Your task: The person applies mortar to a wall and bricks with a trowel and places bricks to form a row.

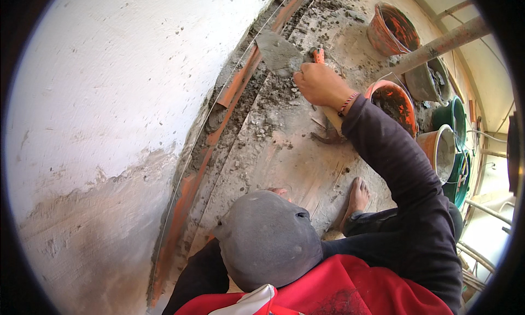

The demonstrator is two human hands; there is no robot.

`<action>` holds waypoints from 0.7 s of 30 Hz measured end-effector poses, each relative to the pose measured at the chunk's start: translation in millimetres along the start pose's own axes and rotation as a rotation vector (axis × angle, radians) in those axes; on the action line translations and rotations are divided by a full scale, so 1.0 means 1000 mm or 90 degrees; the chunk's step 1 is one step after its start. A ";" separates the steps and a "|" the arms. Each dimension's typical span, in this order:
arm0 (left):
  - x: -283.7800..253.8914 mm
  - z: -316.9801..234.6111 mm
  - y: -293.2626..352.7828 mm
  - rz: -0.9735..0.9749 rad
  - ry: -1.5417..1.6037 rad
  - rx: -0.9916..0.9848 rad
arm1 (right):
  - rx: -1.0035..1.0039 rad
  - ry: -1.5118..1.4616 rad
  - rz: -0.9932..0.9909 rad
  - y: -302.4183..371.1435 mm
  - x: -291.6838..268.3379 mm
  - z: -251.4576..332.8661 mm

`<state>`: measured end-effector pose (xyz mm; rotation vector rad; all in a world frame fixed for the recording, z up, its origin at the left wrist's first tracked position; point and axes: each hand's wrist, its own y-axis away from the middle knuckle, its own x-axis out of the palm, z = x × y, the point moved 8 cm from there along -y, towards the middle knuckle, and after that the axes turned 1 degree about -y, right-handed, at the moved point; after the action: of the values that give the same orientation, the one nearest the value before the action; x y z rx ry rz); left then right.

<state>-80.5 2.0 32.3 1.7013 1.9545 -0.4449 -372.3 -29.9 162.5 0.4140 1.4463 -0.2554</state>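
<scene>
My right hand (322,86) is closed in a fist round a trowel, whose handle its fingers mostly hide. The trowel's grey blade (279,53) carries wet mortar and reaches left over a row of reddish bricks (234,87) along the wall's foot. Just beyond my fist an orange grip (318,55) sticks out; I cannot tell what it belongs to. A hammer (330,137) lies under my right wrist, partly hidden. My left sleeve (203,276) passes behind a rounded, dusty grey shape (268,238), apparently my knee; the left hand is hidden.
A taut white string (188,160) runs beside the plastered wall (109,96). Mortar crumbs litter the floor (298,170). To the right stand an orange bucket (377,33), another orange bucket (410,115), green buckets (444,117) and a slanting pole (445,44). My bare foot (358,194) rests nearby.
</scene>
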 end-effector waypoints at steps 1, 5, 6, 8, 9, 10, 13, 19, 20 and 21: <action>0.001 0.000 0.000 0.003 0.001 0.000 | 0.004 -0.016 -0.013 0.000 0.000 0.001; 0.003 -0.002 -0.001 0.012 0.000 0.003 | 0.109 -0.193 -0.033 0.007 -0.003 -0.006; 0.003 -0.001 -0.001 0.014 0.000 0.002 | 0.156 -0.265 -0.029 0.010 -0.006 -0.009; 0.002 0.001 0.000 0.016 -0.002 -0.001 | 0.247 -0.434 0.006 0.022 -0.002 -0.020; 0.004 0.000 0.000 0.022 0.001 0.001 | 0.298 -0.516 0.026 0.035 0.002 -0.030; 0.006 0.000 0.000 0.029 0.005 0.001 | 0.306 -0.522 0.050 0.049 0.001 -0.039; 0.004 0.002 0.002 0.037 -0.005 -0.002 | 0.281 -0.612 0.081 0.109 -0.020 -0.062; 0.006 0.003 0.002 0.074 -0.004 -0.005 | 0.438 -0.150 0.009 0.267 -0.131 -0.102; 0.009 0.003 0.001 0.083 -0.002 -0.003 | 0.432 -0.079 -0.020 0.299 -0.136 -0.104; 0.011 0.005 0.001 0.093 -0.001 -0.002 | 0.425 -0.010 -0.048 0.324 -0.137 -0.107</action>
<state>-79.6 8.5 22.3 1.8252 1.8132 -0.3896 -351.4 297.4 328.9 0.8930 1.3363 -0.8084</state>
